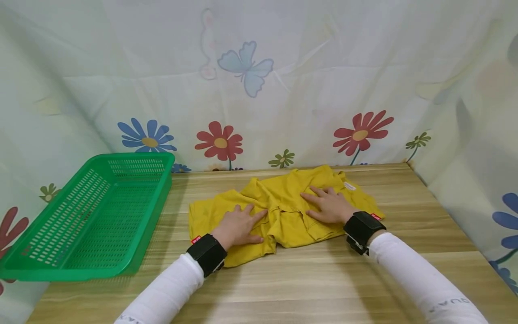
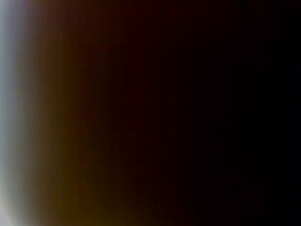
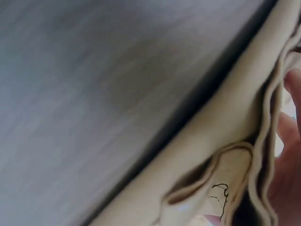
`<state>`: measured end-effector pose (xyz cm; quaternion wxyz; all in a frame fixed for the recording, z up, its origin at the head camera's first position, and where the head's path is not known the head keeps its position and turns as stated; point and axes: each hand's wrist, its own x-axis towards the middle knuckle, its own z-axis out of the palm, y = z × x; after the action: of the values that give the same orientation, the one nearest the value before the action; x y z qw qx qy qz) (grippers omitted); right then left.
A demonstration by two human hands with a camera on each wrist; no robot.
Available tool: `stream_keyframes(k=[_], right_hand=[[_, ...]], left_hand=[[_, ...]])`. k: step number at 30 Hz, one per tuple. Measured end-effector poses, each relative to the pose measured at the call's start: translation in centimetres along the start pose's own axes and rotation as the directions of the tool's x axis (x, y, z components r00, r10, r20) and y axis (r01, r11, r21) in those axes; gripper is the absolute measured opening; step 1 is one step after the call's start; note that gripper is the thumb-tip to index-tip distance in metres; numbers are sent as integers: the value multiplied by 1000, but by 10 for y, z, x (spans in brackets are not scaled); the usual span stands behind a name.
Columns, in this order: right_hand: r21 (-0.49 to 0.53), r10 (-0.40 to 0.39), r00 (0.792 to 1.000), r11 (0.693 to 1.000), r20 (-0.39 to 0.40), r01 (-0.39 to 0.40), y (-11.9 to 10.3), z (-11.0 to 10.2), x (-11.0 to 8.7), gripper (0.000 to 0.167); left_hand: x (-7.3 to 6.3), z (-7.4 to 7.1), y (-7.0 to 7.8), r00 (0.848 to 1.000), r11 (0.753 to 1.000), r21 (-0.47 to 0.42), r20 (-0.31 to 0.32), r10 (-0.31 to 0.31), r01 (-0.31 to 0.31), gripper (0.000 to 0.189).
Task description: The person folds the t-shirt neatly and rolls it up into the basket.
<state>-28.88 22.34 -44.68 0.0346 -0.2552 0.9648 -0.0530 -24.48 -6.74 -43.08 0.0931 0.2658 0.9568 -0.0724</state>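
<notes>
Spread sideways across the wooden table is a wrinkled yellow garment (image 1: 289, 225), shaped like a pair of shorts, with a small white label on its far right part. My left hand (image 1: 238, 225) rests on its left half, fingers spread. On the right half lies my right hand (image 1: 329, 207), palm down with its fingers extended. Folds bunch up between the two hands. In the right wrist view, the garment's layered edge (image 3: 211, 127) shows close up, with part of the right hand (image 3: 287, 179) at the right border. The left wrist view is almost wholly dark.
A green plastic basket (image 1: 151, 220) with slotted sides stands at the left of the table. Bare wood-grain tabletop (image 1: 291, 288) lies in front of the garment. A flower-printed curtain (image 1: 307, 90) hangs behind the table and along both sides.
</notes>
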Motion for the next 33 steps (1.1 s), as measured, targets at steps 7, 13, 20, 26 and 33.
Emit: stream_keyframes(k=[7,13,20,26,33], right_hand=[[-16,-13,1000,1000,-3,13,-4,0,4,54],[55,-63,996,996,-59,67,2,-9,-3,54],[64,-24,996,998,-81,29,23,-21,-10,56],[111,2,999,994,-32,2,39,-21,-17,55],[88,-39,999,995,-37,42,40,-15,-17,52]], left_hand=[[2,-3,5,1000,1000,-14,-4,13,-13,77],[1,-8,-4,988,992,17,-87,127,-126,65],[-2,-12,-19,892,905,183,-180,416,-385,54],[-2,-8,-24,864,859,222,-107,492,-462,68],[1,-6,-10,863,865,169,-111,492,-472,77]])
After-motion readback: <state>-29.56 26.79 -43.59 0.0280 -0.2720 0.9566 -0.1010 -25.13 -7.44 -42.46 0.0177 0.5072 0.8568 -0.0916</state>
